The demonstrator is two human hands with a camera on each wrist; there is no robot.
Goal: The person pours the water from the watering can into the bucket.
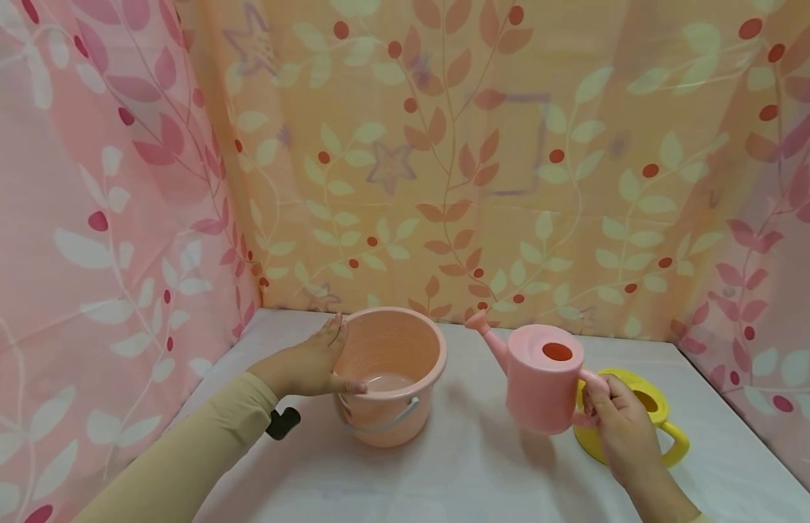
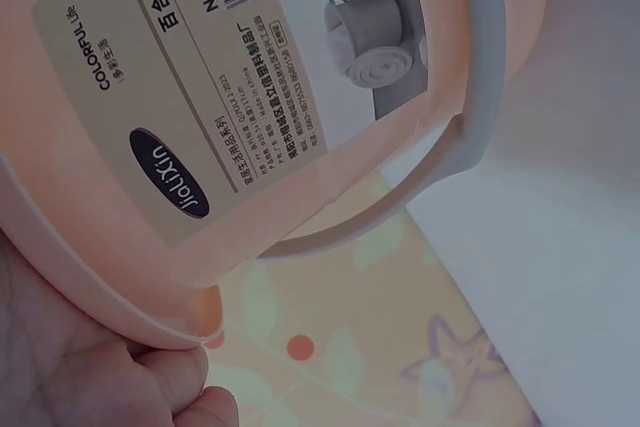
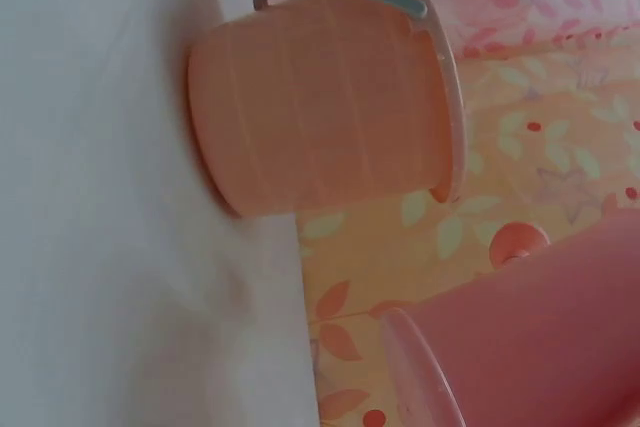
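Note:
A peach plastic bucket (image 1: 394,418) stands upright on the table, its grey handle (image 1: 385,423) hanging down at the front. My left hand (image 1: 313,359) rests against the bucket's left rim, fingers extended along it and thumb lying across the front edge. In the left wrist view the bucket's printed label (image 2: 190,97) faces the camera. With my right hand (image 1: 620,425) I grip the handle of a pink watering can (image 1: 542,388). The can is held above the table, its spout toward the bucket. Behind my right hand is a yellow watering can (image 1: 630,381), partly hidden.
The pale table (image 1: 444,487) is enclosed by leaf-patterned curtains (image 1: 444,181) at the back and both sides. A small black object (image 1: 283,423) shows under my left wrist. Inside the bucket, its visible floor (image 1: 390,383) looks pale and shiny.

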